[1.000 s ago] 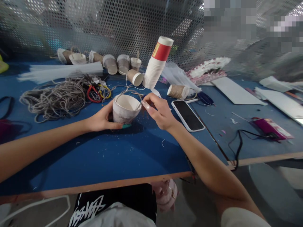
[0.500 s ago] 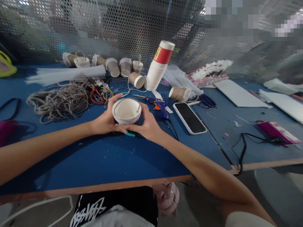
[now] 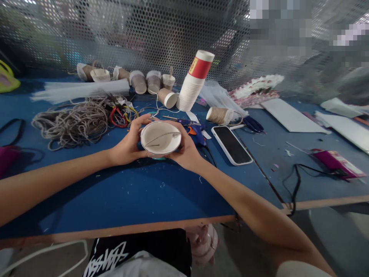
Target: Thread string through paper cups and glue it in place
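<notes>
A white paper cup [image 3: 160, 137] with a thin cord handle across its mouth is held between both hands above the blue table [image 3: 129, 192], its opening tipped toward me. My left hand [image 3: 129, 144] wraps the cup's left side with the thumb on the rim. From the right and below, my right hand [image 3: 186, 148] cups the same cup. Just behind the right hand lies a blue glue gun [image 3: 193, 129].
A tangle of grey cord [image 3: 72, 121] lies at left with red and yellow loops beside it. A leaning stack of paper cups [image 3: 194, 82], several cord-wrapped cups [image 3: 144, 80], a twine spool [image 3: 219, 115], a phone [image 3: 231, 144], scissors [image 3: 251, 123] and a black cable [image 3: 294, 181] lie around.
My right hand left the cord at the rim and came under the cup's right side. Both hands then tipped the cup's mouth toward me and lifted it a little.
</notes>
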The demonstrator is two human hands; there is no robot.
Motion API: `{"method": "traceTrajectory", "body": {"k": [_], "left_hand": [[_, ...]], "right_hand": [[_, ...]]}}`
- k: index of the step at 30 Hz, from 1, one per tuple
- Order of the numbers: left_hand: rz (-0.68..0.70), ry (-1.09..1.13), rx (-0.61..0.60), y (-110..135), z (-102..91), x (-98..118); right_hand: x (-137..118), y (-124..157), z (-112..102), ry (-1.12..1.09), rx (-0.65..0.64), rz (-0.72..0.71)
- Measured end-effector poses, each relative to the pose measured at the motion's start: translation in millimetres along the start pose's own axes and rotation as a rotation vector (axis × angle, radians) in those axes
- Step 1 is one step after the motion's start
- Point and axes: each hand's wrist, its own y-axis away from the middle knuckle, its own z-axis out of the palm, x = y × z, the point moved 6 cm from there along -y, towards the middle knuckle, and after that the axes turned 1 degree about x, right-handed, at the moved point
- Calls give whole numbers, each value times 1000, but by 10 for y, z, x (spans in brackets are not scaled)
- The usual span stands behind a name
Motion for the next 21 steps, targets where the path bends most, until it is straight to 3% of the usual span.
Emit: {"method": "traceTrajectory", "body": {"k": [16,21], "left_hand": [[173,-130,29,-27,-31,96],[158,-135,89,-3,-74,65]], "right_hand": [[-51,-15,-29,15,-33,-148],[35,-22,-64,-12,15,25]]}}
